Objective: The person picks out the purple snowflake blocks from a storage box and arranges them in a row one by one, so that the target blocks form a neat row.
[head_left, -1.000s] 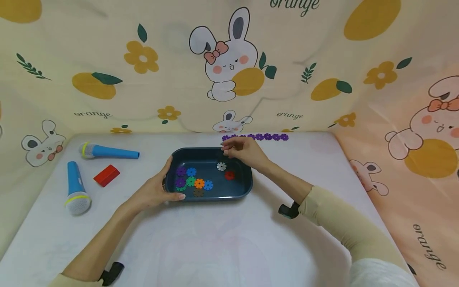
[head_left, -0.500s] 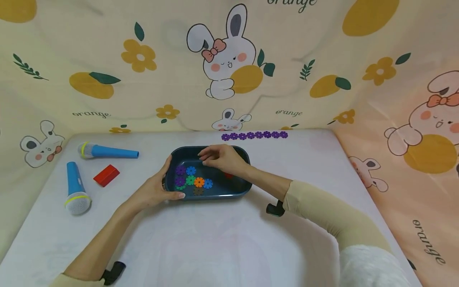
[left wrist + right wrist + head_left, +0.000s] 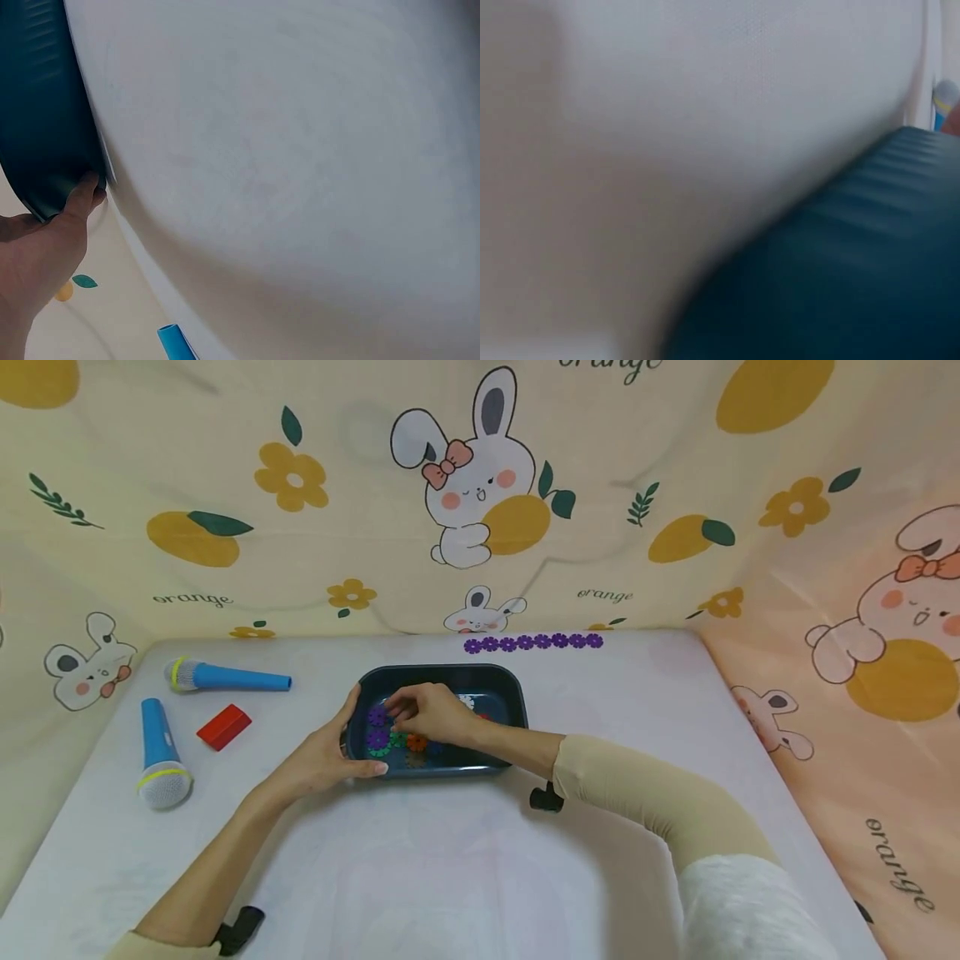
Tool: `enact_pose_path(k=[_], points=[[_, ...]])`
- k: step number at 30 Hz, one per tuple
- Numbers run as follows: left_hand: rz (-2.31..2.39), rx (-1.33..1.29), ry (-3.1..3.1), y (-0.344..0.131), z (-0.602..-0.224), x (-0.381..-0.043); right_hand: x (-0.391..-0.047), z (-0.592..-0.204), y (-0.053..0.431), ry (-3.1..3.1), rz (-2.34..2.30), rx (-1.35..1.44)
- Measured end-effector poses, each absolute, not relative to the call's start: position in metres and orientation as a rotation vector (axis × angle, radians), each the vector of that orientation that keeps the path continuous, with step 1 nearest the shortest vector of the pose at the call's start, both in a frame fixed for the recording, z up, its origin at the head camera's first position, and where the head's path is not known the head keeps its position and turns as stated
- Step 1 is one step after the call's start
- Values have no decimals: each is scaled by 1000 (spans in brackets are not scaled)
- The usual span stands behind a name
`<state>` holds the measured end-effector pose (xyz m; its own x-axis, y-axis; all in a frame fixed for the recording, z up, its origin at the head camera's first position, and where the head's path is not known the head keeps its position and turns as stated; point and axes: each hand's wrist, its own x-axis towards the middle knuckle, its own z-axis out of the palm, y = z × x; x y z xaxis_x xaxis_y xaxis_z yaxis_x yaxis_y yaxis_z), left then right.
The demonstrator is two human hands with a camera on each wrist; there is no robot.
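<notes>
A dark blue tray (image 3: pixel 450 772) lies on the white table with small notched plastic discs in it. My left hand (image 3: pixel 322 758) grips the tray's left end, thumb over the near rim; the left wrist view shows the same hold. My right hand (image 3: pixel 435 714) is over the tray's left half, fingers slightly bent, fingertips close beside a purple disc (image 3: pixel 377 716). A second purple disc (image 3: pixel 377 739), a green disc (image 3: pixel 380 752), an orange disc (image 3: pixel 416 742) and a brown disc (image 3: pixel 415 761) lie near it. A white disc (image 3: pixel 468 702) shows behind the hand, which covers other discs.
A row of purple discs (image 3: pixel 534 642) lies along the table's back edge. To the left are two blue toy microphones, one lying sideways (image 3: pixel 240 677) and one lengthwise (image 3: pixel 157 743), with a red block (image 3: pixel 224 727) between them. A printed cloth (image 3: pixel 480 585) hangs behind the table.
My right hand has moved left and nearer, from the tray's back right edge to the discs at its left side. The left hand keeps its hold, and the tray stays in place.
</notes>
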<state>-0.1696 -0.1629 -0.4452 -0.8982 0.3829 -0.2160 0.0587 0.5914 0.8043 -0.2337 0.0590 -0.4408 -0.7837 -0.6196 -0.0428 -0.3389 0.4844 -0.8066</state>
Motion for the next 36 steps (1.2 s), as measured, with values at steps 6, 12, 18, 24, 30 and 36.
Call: enact_pose_path(k=[6,12,18,24,30,36], points=[[1236,354,2443,-163,-445,-170,-232,-450,46,2445,-1096,-819],[1248,361,2440,-164,-445,-170,-231,-453,40,2499,-1027,-782],[1254,364,2441,-165,-444,-170,-228,-458,34,2592,-948,-863],[1252,359,2440,-165,-445,-170,-227,-462,30,2634,-864,-902],[1307,381,2419,-166,-446,-168,-226,-462,28,2613,-847,-926],[1307,392,2423,-166,-446,-168,-225,-463,29,2614,-885,-976]])
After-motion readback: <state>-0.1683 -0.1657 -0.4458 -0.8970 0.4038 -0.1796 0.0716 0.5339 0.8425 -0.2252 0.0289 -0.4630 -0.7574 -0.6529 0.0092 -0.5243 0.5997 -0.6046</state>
